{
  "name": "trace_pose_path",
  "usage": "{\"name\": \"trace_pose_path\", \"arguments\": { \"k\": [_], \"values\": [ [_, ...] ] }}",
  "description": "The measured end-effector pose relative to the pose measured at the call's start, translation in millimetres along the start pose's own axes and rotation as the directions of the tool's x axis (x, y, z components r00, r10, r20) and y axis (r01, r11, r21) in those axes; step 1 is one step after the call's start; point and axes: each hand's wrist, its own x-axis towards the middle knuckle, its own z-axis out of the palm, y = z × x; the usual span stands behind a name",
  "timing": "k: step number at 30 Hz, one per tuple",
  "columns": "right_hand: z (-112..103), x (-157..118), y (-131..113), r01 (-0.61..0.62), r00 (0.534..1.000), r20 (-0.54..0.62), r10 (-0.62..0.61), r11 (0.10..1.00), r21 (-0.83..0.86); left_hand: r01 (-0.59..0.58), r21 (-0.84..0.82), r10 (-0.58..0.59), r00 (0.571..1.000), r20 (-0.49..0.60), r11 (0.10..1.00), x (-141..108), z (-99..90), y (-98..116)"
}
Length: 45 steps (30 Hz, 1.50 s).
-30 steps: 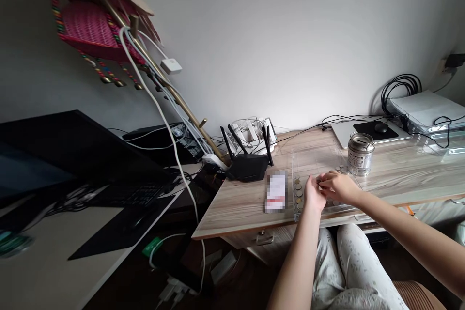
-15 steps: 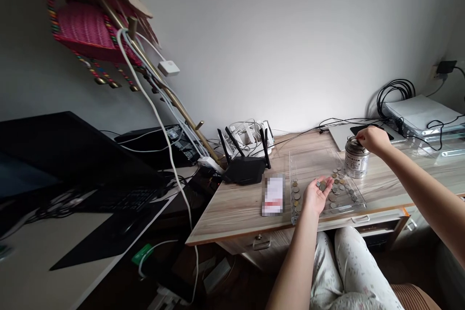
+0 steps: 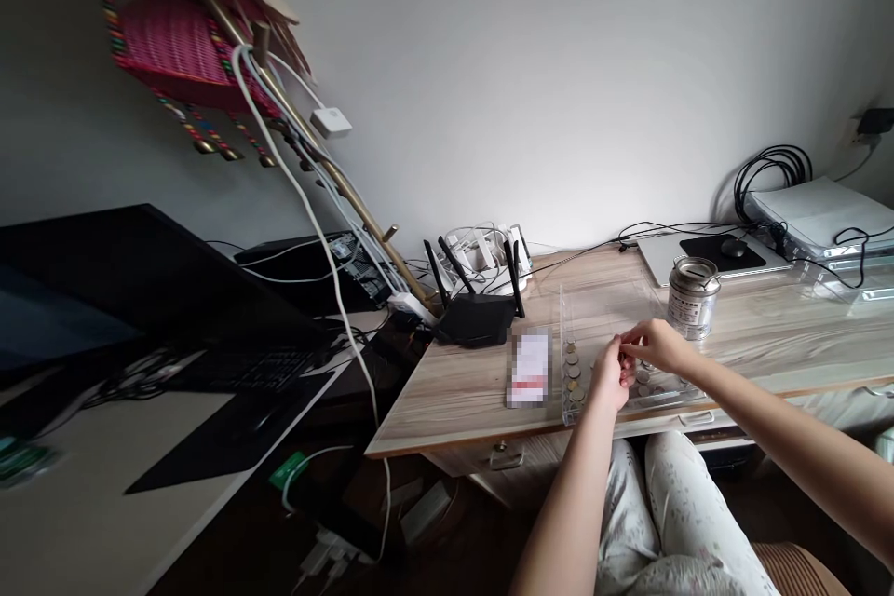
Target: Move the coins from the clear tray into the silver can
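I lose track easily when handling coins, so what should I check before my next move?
- Tin upright on the desk: ok
- Clear tray resting on the desk: ok
- Left-side coins inside the tray: ok
- Right hand away from the tin, fingers at the left hand: ok
- Number of coins in the left hand: cannot tell, fingers hide it

Coins (image 3: 574,372) lie in a clear tray (image 3: 593,307) beside a tin (image 3: 690,307)
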Motion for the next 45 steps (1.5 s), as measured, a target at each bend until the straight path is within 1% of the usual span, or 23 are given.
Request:
{"name": "trace_pose_path", "arguments": {
  "k": [2,3,5,6,8,10,11,13,16,20,22,24,25,26,28,30,32,34,37,40,41,43,45],
  "values": [
    [16,2,0,-0.048,0.999,0.026,0.045,0.992,0.117,0.016,0.03,-0.016,1.0,-0.009,0.999,0,1.7,0],
    [18,4,1,-0.072,0.997,0.032,0.068,0.983,0.167,0.032,0.042,-0.032,0.999,0.001,0.999,1,2.2,0],
    [9,7,4,-0.085,0.996,0.008,0.085,0.974,0.212,0.072,0.039,-0.073,0.997,0.028,0.997,1,1.8,1],
    [-2,10,6,-0.076,0.995,-0.044,0.086,0.978,0.193,0.093,0.021,-0.094,0.995,0.031,0.995,2,1.1,2],
    [-34,14,14,-0.098,0.963,-0.246,0.108,0.994,0.055,0.108,-0.051,-0.108,0.994,-0.002,0.993,4,-1.4,3],
    [-70,18,27,-0.239,0.873,-0.465,0.148,0.96,-0.144,0.049,-0.138,-0.063,0.993,-0.097,0.989,6,-4.4,4],
    [-86,21,34,-0.326,0.846,-0.503,0.173,0.916,-0.233,0.004,-0.178,-0.031,0.988,-0.149,0.984,7,-5.6,4],
    [-112,26,47,-0.439,0.837,-0.501,0.219,0.816,-0.376,-0.064,-0.249,0.009,0.976,-0.217,0.966,9,-6.9,4],
    [-129,33,59,-0.456,0.875,-0.392,0.285,0.758,-0.467,-0.063,-0.276,0.002,0.977,-0.215,0.959,10,-5.5,2],
    [-130,34,56,-0.463,0.882,-0.333,0.332,0.739,-0.489,-0.119,-0.157,0.091,0.98,-0.175,0.98,6,-1.0,-1],
    [-123,30,47,-0.441,0.88,-0.397,0.259,0.755,-0.485,-0.136,-0.088,0.125,0.984,-0.123,0.987,4,0.6,-1],
    [-107,24,34,-0.353,0.879,-0.458,0.13,0.824,-0.444,-0.144,-0.013,0.143,0.986,-0.088,0.989,2,1.4,-2],
    [-95,20,27,-0.271,0.897,-0.436,0.076,0.873,-0.406,-0.146,0.024,0.147,0.986,-0.082,0.989,2,1.5,-2],
    [-81,16,21,-0.171,0.93,-0.366,0.033,0.921,-0.351,-0.144,0.058,0.148,0.986,-0.079,0.988,2,1.5,-3],
    [-50,10,12,0.007,0.988,-0.147,-0.037,0.98,-0.2,-0.14,0.108,0.149,0.986,-0.074,0.984,4,0.8,-3],
    [-22,6,7,0.092,0.996,0.002,-0.092,0.992,-0.084,-0.146,0.124,0.155,0.986,-0.063,0.981,5,-0.5,-4],
    [-3,3,6,0.095,0.995,-0.003,-0.095,0.994,-0.062,-0.136,0.107,0.143,0.988,-0.055,0.985,7,-2.2,-4],
    [7,1,6,0.063,0.996,-0.049,-0.068,0.994,-0.088,-0.096,0.068,0.099,0.994,-0.044,0.993,8,-3.6,-4],
    [1,0,7,0.03,0.994,-0.103,-0.046,0.988,-0.154,-0.028,0.017,0.029,0.999,-0.033,0.999,8,-3.4,-3],
    [-29,3,10,-0.021,0.97,-0.242,-0.03,0.979,-0.205,0.002,-0.006,-0.002,0.997,-0.08,1.0,6,-0.8,-2],
    [-43,6,14,-0.072,0.945,-0.327,-0.005,0.972,-0.224,0.004,-0.009,-0.005,0.996,-0.092,1.0,5,0.2,-2],
    [-72,13,25,-0.232,0.865,-0.496,0.077,0.938,-0.258,-0.001,-0.009,0.001,0.996,-0.086,1.0,3,1.8,-2],
    [-97,21,39,-0.397,0.803,-0.566,0.187,0.876,-0.274,-0.01,0.002,0.01,0.997,-0.071,1.0,2,2.7,-2]
  ]
}}
